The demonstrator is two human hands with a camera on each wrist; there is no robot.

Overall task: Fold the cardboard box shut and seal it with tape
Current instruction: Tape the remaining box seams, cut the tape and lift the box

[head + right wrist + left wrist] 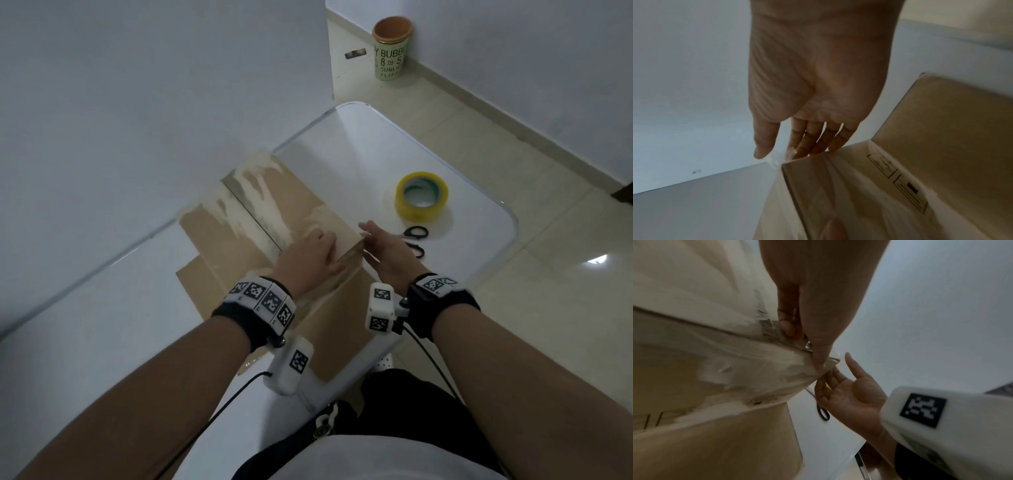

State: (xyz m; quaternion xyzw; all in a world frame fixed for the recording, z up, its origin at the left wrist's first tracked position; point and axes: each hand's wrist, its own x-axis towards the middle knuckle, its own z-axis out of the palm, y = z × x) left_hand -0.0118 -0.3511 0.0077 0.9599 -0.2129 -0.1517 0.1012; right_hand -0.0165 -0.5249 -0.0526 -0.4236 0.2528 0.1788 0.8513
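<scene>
1. The brown cardboard box [260, 219] with pale torn patches where old tape has stripped the paper lies on the white rounded tabletop [359, 154], against the wall, its top flaps folded down and meeting along a centre seam.
2. A lower flap sticks out flat on the tabletop at the box's left near side. Printed label outlines show on a side panel in the wrist views; the text is too blurred to read.
3. The left hand [308, 260] rests on the box top at its near right corner, fingers laid flat and pressing; in the left wrist view the fingertips [789, 327] sit on a strip of clear tape [803, 345] at the corner edge.
4. The right hand [387, 250] is just beside that corner, fingers straight and loosely spread, palm facing the box. Its fingertips [818, 146] meet the box edge, with a crumpled bit of clear tape between thumb and forefinger; whether it is pinched cannot be told.
5. The yellow roll of packing tape [422, 196] stands on the tabletop to the right of the box, well apart from it.
6. Black-handled scissors [416, 236] lie nearer, partly hidden behind the right hand; blades not visible.
7. On the tiled floor beyond, a pale green bin [392, 48] with lettering cut off at its side.
</scene>
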